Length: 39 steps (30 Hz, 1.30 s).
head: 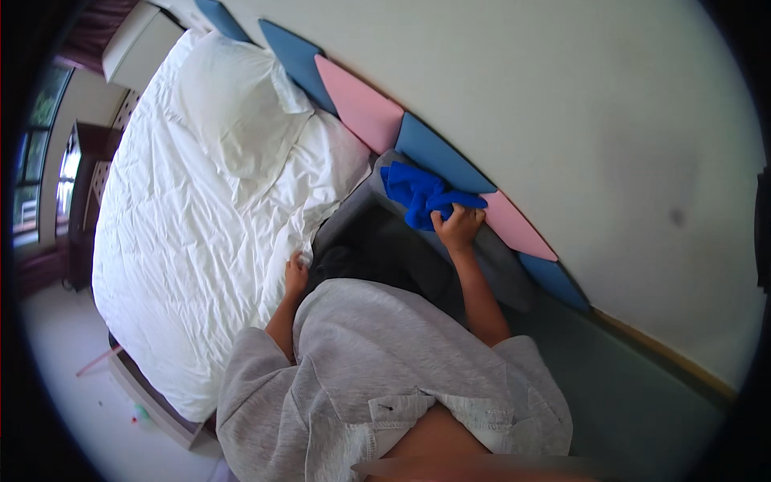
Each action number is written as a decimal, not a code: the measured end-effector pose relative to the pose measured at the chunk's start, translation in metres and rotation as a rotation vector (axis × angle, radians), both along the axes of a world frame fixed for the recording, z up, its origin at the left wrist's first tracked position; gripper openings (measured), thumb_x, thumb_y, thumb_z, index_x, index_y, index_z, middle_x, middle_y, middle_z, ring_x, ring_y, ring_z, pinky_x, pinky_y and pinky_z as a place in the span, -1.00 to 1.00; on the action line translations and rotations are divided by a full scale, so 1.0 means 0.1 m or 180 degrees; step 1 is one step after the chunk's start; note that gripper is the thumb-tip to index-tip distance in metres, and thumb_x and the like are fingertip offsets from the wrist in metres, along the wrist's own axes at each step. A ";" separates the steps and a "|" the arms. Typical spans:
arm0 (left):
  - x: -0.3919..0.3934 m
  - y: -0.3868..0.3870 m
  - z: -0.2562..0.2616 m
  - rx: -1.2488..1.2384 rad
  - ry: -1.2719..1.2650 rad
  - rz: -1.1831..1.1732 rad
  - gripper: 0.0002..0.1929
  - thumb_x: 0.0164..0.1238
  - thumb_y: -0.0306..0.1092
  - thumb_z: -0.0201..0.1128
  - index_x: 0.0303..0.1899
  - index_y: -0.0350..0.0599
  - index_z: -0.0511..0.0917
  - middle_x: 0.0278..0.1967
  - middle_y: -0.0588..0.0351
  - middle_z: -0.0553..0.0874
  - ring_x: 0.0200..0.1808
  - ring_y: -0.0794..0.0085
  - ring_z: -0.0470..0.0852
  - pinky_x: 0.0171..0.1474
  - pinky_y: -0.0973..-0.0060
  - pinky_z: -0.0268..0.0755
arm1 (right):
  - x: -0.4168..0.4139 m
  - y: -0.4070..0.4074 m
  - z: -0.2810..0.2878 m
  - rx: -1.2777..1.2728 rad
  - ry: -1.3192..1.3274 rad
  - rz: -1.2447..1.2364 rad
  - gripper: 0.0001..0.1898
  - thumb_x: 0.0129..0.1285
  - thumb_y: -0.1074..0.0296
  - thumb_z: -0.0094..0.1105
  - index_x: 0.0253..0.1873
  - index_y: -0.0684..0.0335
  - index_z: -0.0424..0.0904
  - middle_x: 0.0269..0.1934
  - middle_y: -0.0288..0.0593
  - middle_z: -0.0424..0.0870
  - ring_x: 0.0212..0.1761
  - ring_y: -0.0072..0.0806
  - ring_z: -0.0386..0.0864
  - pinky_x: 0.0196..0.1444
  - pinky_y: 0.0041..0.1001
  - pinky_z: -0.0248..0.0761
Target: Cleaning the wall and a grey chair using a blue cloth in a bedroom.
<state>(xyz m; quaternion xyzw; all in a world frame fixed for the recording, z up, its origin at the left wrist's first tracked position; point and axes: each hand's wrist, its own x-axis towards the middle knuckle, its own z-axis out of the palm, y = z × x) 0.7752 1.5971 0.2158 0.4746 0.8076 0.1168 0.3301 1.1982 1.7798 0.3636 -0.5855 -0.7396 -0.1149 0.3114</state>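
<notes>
My right hand (461, 228) grips a crumpled bright blue cloth (415, 190). The cloth lies bunched on a grey padded surface (506, 259) beside the wall panels, with part of it under my fingers. Lower and to the left, my left hand (295, 276) touches the near edge of the white bedding (199, 241), close to my dark-clothed legs. Its fingers are partly hidden, so whether they pinch the fabric is unclear. A white pillow (235, 102) sits on the bed's far end, against the panels.
Blue panels (446, 150) and pink panels (361, 108) line the pale wall (572, 102). Beyond the bed are a white cabinet (141, 48), dark furniture (90, 156) and a window (36, 150). Small objects (140, 413) lie on the floor at lower left.
</notes>
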 end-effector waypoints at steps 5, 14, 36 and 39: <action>0.03 -0.33 -0.19 0.0100 0.0647 0.0035 -0.45 0.29 -0.17 0.29 0.31 0.00 0.43 0.08 -0.29 0.52 0.14 -0.10 0.49 0.26 0.12 0.32 | 0.13 -0.06 -0.02 -0.0117 0.0077 0.0480 -0.53 0.10 0.10 0.32 0.03 0.16 0.36 -0.12 -0.07 0.58 -0.08 -0.09 0.53 0.01 -0.11 0.23; -0.62 -0.16 -0.49 -0.0613 -0.0500 0.0240 -0.43 0.53 0.08 -0.13 0.25 -0.19 0.50 0.18 -0.30 0.55 0.32 -0.08 0.41 0.40 0.17 0.17 | -0.03 -0.01 0.10 0.0044 -0.0334 0.0549 -0.56 0.12 0.01 0.31 -0.01 0.08 0.38 -0.20 -0.12 0.49 -0.18 -0.09 0.46 -0.04 -0.10 0.27; -0.22 1.01 0.22 0.1407 0.0228 -0.1647 -0.69 0.23 -0.41 0.21 0.03 -0.10 0.52 0.00 -0.05 0.57 0.10 0.02 0.50 0.15 0.12 0.35 | 0.09 0.05 -0.34 0.0830 -0.1305 0.0045 -0.50 0.36 -0.41 -0.26 -0.01 -0.14 0.42 -0.18 -0.24 0.32 -0.19 -0.27 0.36 -0.10 -0.18 0.28; -0.25 1.60 -0.09 0.1580 0.0648 -0.2103 -0.65 0.23 -0.32 0.22 0.05 -0.12 0.50 0.03 -0.03 0.55 0.10 0.06 0.50 0.13 0.14 0.33 | 0.08 0.02 -0.41 0.0828 -0.1318 -0.0048 -0.52 0.36 -0.43 -0.27 -0.02 -0.22 0.44 -0.17 -0.27 0.32 -0.17 -0.29 0.36 -0.09 -0.23 0.29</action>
